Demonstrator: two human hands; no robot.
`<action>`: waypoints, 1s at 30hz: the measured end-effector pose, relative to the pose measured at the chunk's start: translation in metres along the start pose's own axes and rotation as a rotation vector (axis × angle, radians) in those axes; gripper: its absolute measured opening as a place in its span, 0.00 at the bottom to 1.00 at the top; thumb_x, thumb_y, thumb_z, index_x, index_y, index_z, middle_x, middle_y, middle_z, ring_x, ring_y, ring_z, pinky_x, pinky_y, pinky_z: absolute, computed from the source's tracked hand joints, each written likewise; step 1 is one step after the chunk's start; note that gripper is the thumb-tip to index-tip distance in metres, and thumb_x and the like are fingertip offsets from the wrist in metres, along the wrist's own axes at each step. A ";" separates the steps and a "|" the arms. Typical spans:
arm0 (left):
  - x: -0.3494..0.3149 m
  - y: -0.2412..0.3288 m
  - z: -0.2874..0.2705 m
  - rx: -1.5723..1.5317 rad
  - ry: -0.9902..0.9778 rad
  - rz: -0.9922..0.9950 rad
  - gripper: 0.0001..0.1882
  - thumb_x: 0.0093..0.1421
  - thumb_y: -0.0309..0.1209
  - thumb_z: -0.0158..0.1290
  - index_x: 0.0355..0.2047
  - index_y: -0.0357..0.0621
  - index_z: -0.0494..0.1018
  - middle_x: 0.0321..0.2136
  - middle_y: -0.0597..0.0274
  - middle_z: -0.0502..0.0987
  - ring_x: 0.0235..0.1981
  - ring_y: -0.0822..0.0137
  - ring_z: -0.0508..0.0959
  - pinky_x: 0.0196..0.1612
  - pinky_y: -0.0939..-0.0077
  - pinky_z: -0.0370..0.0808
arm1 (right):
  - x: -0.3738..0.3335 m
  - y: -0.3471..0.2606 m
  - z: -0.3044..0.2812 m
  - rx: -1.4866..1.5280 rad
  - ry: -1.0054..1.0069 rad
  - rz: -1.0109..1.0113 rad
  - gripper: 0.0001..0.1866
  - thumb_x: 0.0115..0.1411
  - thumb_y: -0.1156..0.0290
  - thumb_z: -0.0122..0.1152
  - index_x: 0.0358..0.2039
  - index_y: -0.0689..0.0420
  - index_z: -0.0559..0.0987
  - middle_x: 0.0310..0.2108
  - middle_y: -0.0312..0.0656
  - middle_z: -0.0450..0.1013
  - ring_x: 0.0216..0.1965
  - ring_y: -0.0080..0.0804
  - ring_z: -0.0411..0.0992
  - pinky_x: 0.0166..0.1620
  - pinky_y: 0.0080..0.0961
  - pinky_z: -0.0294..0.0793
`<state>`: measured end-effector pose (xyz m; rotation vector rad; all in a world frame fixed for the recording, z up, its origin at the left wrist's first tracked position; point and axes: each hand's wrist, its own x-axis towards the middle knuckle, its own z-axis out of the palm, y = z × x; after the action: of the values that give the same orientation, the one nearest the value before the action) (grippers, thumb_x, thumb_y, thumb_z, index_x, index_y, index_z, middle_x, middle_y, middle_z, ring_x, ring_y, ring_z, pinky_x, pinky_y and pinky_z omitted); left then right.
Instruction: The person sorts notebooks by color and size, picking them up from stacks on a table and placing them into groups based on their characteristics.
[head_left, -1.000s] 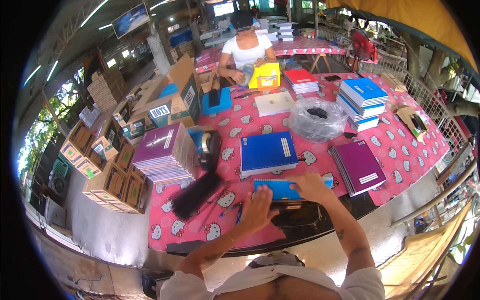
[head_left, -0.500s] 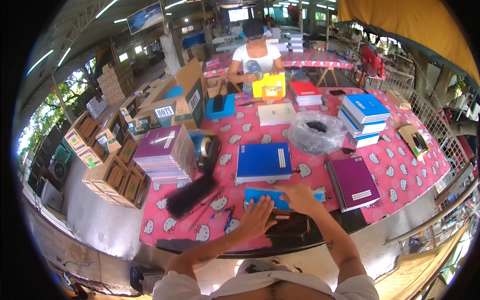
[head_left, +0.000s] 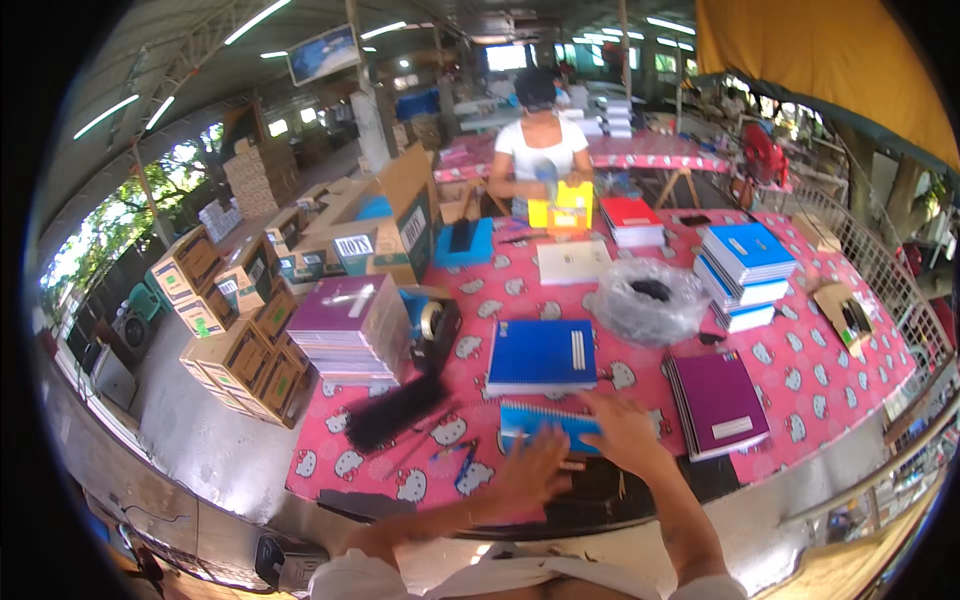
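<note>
A light blue spiral notebook [head_left: 535, 420] lies before me at the near edge of the table, its wire coil along the far side. My left hand [head_left: 537, 468] is just below its near edge, fingers outstretched and blurred by motion; whether it touches the cover I cannot tell. Over the notebook's right end rests my right hand [head_left: 627, 432], fingers extended and thumb apart. A dark flat object [head_left: 620, 485] shows beneath my hands, mostly hidden. Just beyond lies a stack of dark blue notebooks [head_left: 542, 352]. To the right is a stack of purple notebooks [head_left: 718, 398].
Left are a tall purple notebook stack [head_left: 345, 320], a tape dispenser [head_left: 437, 330], a black brush-like object [head_left: 397, 410] and pens [head_left: 467, 465]. Beyond stand a plastic-wrapped roll [head_left: 648, 303], blue notebooks [head_left: 748, 255] and cartons [head_left: 385, 235]. Across the table a person [head_left: 540, 150] handles yellow items.
My left hand has slid off the notebook cover toward me. My right hand stays at the notebook's right end. The whole view has shifted slightly, the table appearing lower and further right.
</note>
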<state>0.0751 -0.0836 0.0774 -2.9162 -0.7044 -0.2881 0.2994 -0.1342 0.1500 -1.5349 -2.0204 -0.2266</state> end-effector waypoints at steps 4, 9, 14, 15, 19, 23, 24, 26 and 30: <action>0.033 -0.018 -0.046 -0.095 0.396 -0.110 0.36 0.66 0.53 0.50 0.65 0.38 0.63 0.64 0.45 0.65 0.68 0.48 0.63 0.69 0.42 0.53 | -0.059 0.046 -0.012 0.528 0.055 0.353 0.47 0.45 0.68 0.80 0.65 0.55 0.66 0.54 0.49 0.74 0.52 0.38 0.74 0.52 0.34 0.74; 0.059 -0.038 -0.063 -0.268 -0.239 0.065 0.31 0.65 0.55 0.50 0.53 0.40 0.73 0.56 0.49 0.71 0.65 0.52 0.66 0.68 0.42 0.55 | -0.072 0.053 0.038 1.311 0.020 0.592 0.22 0.55 0.75 0.73 0.51 0.63 0.81 0.50 0.43 0.76 0.51 0.31 0.74 0.55 0.29 0.73; 0.036 -0.004 -0.013 -0.042 0.390 -0.044 0.39 0.66 0.55 0.48 0.65 0.35 0.61 0.66 0.43 0.62 0.70 0.46 0.59 0.69 0.39 0.51 | -0.073 0.040 0.047 1.238 0.005 0.682 0.16 0.60 0.74 0.69 0.49 0.64 0.83 0.39 0.37 0.80 0.38 0.19 0.75 0.41 0.18 0.75; 0.039 -0.006 -0.011 -0.049 0.386 -0.044 0.39 0.66 0.55 0.48 0.65 0.35 0.61 0.66 0.43 0.62 0.70 0.46 0.59 0.69 0.39 0.51 | -0.071 0.034 0.045 1.214 0.048 0.657 0.16 0.61 0.73 0.69 0.48 0.64 0.83 0.36 0.35 0.80 0.35 0.18 0.73 0.38 0.17 0.74; 0.073 -0.035 -0.041 -0.060 0.336 -0.029 0.41 0.66 0.56 0.47 0.68 0.36 0.58 0.69 0.44 0.57 0.71 0.45 0.56 0.69 0.35 0.48 | -0.075 0.042 0.045 1.144 0.069 0.650 0.15 0.62 0.71 0.69 0.47 0.64 0.83 0.32 0.31 0.79 0.32 0.15 0.71 0.35 0.16 0.71; 0.063 -0.039 -0.018 -0.100 0.317 -0.014 0.29 0.66 0.49 0.52 0.61 0.48 0.68 0.63 0.52 0.66 0.68 0.52 0.62 0.70 0.38 0.48 | -0.063 0.032 0.032 1.087 0.008 0.705 0.15 0.63 0.71 0.67 0.49 0.63 0.83 0.32 0.31 0.79 0.31 0.14 0.71 0.35 0.16 0.71; 0.058 -0.048 -0.011 -0.119 0.317 0.032 0.24 0.64 0.46 0.55 0.55 0.47 0.71 0.59 0.56 0.70 0.64 0.56 0.66 0.70 0.38 0.49 | -0.062 0.030 0.033 1.088 0.012 0.728 0.15 0.63 0.71 0.67 0.49 0.63 0.83 0.32 0.31 0.79 0.31 0.14 0.71 0.35 0.16 0.71; 0.057 -0.056 -0.006 -0.196 0.393 0.130 0.14 0.59 0.38 0.62 0.42 0.49 0.76 0.49 0.66 0.76 0.56 0.67 0.74 0.70 0.37 0.50 | -0.062 0.032 0.039 1.121 0.002 0.625 0.14 0.64 0.72 0.66 0.49 0.62 0.83 0.32 0.31 0.79 0.32 0.14 0.71 0.35 0.16 0.71; 0.070 -0.035 -0.036 -0.047 0.293 0.030 0.31 0.64 0.51 0.54 0.56 0.38 0.71 0.62 0.48 0.67 0.67 0.51 0.64 0.69 0.36 0.49 | -0.066 0.034 0.033 1.139 0.004 0.642 0.15 0.64 0.72 0.65 0.50 0.63 0.82 0.35 0.32 0.79 0.35 0.14 0.71 0.38 0.16 0.73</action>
<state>0.1145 -0.0286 0.1299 -2.8360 -0.6143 -0.7192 0.3299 -0.1624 0.0805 -1.2443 -1.1162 0.9895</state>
